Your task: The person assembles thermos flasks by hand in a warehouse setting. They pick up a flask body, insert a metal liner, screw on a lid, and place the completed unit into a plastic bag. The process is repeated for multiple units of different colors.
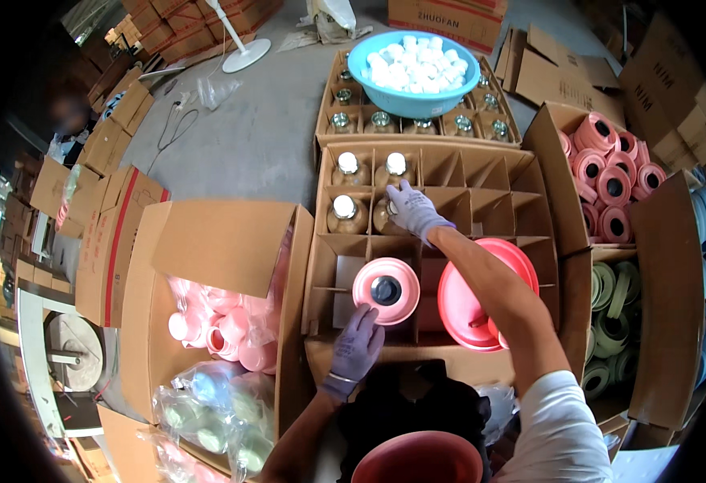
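Note:
My right hand (414, 211), in a grey-lilac glove, reaches over the divided cardboard box and is closed round the top of a glass bottle (383, 219) in one compartment. Its fingers hide that bottle's top. Three white-capped bottles (346, 211) stand in cells beside it. My gloved left hand (356, 352) grips the near rim of a pink, flared round piece (364, 291) with a dark disc at its centre, above the nearer left cells. Under my right forearm lies a bright pink round dish (459, 299), partly hidden.
Behind, a blue basin (414, 101) of white caps rests on another box of bottles. Boxes of pink rings (613, 187) and green rings (602, 286) stand at right. At left, an opened carton (216, 249) holds bagged pink, green and blue parts. A pink bowl (417, 460) is nearest me.

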Action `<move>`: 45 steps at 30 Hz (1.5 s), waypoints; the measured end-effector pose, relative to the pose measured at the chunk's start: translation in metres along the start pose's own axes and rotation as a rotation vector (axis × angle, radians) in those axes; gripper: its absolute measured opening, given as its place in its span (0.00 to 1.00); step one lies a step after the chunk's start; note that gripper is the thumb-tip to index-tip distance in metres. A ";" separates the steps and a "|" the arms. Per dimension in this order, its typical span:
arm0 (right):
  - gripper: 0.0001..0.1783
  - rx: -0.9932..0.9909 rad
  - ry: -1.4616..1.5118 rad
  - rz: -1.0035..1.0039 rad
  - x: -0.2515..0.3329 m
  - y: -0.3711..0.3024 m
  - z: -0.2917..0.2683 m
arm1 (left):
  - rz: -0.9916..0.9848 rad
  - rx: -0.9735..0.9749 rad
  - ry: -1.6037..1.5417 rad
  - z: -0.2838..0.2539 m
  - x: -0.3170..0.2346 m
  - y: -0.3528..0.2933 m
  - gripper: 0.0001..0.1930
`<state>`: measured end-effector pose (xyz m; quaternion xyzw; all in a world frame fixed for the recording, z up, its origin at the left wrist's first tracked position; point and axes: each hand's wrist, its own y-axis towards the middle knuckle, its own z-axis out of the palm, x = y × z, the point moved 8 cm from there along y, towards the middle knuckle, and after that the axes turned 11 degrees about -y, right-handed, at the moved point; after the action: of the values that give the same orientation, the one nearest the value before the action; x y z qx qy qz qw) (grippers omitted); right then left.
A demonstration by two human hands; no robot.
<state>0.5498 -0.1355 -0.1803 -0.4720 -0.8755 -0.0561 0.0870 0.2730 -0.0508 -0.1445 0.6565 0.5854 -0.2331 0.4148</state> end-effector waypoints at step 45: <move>0.41 -0.268 0.628 -0.332 0.172 -0.641 -0.127 | -0.422 0.214 -0.586 -0.148 -0.175 -0.157 0.27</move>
<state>-0.0661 -0.3691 -0.0309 -0.2905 -0.8558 -0.3252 0.2784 0.0596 -0.0354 0.0326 0.4663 0.5366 -0.5513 0.4368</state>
